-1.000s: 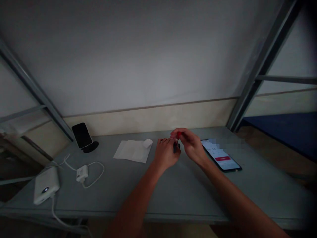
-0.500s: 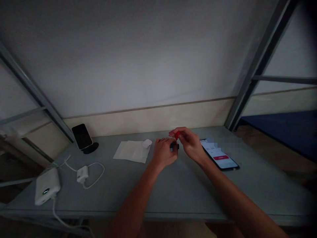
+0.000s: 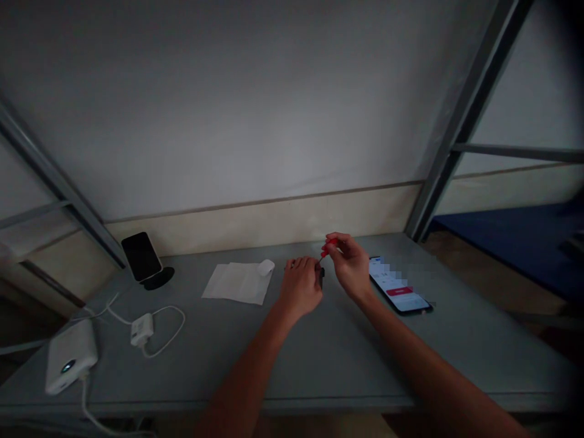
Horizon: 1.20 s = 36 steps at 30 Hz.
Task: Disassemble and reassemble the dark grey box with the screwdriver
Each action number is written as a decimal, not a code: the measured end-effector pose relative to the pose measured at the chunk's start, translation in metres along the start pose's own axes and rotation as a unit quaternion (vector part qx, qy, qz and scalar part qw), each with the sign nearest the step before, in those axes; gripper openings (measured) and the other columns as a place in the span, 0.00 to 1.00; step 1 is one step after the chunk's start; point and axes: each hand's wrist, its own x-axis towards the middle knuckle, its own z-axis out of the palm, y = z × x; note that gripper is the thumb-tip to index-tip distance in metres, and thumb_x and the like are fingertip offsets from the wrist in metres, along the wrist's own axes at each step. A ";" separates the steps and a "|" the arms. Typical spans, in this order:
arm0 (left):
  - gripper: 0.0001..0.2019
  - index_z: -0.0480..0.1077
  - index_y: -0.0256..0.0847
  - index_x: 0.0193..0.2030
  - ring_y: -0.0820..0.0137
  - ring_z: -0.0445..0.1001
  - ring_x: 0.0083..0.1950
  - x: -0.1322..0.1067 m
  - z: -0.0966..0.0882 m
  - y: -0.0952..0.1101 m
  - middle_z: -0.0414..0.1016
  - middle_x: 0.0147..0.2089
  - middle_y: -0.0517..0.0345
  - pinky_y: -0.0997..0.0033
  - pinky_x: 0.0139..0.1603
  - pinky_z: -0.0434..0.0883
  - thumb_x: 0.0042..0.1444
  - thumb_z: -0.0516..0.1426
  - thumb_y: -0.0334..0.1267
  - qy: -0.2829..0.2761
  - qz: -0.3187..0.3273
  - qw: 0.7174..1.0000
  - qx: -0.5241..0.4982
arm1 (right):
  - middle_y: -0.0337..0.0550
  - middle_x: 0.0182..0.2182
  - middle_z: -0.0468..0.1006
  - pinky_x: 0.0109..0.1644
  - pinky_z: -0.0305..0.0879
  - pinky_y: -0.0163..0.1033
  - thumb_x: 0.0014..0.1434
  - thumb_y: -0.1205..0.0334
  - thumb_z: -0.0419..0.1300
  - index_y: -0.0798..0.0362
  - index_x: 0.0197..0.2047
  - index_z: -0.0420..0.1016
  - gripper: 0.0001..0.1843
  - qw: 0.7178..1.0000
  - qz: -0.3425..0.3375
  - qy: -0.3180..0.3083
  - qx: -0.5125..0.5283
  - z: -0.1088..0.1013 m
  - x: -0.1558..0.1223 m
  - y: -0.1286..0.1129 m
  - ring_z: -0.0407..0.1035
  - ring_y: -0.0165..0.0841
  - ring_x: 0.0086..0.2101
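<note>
My right hand (image 3: 352, 266) pinches the red handle of a small screwdriver (image 3: 327, 247) between thumb and fingers. Its thin shaft slants down and to the left, towards my left hand (image 3: 300, 285). That hand is closed around a small black object (image 3: 322, 277), of which only a dark edge shows beside the fingers. What kind of thing it is, I cannot tell. The screwdriver's tip is at the left fingers, and whether it touches the black object is hidden.
Left of my hands lie white paper sheets (image 3: 232, 285) with a small white roundish item (image 3: 265, 267) on top. A phone (image 3: 401, 292) with a lit screen lies right. Farther left are a dark-screened device on a stand (image 3: 142, 256), a white adapter (image 3: 142, 330) with cable and a white power bank (image 3: 72, 356).
The screwdriver has tilted from nearly upright to a slant, with its handle to the upper right. My left hand has turned and covers more of the black object. The whole view has shifted slightly.
</note>
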 end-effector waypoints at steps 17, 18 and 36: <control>0.06 0.70 0.40 0.41 0.63 0.77 0.44 0.001 -0.009 -0.008 0.79 0.41 0.51 0.65 0.49 0.70 0.64 0.52 0.31 -0.016 -0.031 0.995 -0.093 | 0.40 0.35 0.78 0.43 0.76 0.44 0.58 0.52 0.66 0.51 0.47 0.75 0.16 0.995 0.034 0.082 0.043 -0.008 0.007 0.018 0.76 0.32 0.33; 0.06 0.70 0.41 0.41 0.64 0.77 0.43 0.001 -0.011 -0.010 0.79 0.41 0.52 0.66 0.48 0.70 0.63 0.52 0.31 -0.027 -0.025 0.994 -0.106 | 0.40 0.35 0.78 0.43 0.76 0.44 0.58 0.52 0.66 0.51 0.46 0.75 0.16 0.994 0.036 0.090 0.044 -0.009 0.008 0.018 0.76 0.32 0.33; 0.08 0.77 0.38 0.37 0.61 0.78 0.48 -0.035 -0.054 -0.154 0.81 0.45 0.44 0.67 0.47 0.69 0.61 0.57 0.39 -0.168 -0.291 0.939 0.068 | 0.39 0.34 0.77 0.39 0.74 0.41 0.58 0.55 0.66 0.52 0.44 0.75 0.14 0.993 0.037 0.110 0.029 -0.012 0.008 0.023 0.75 0.31 0.31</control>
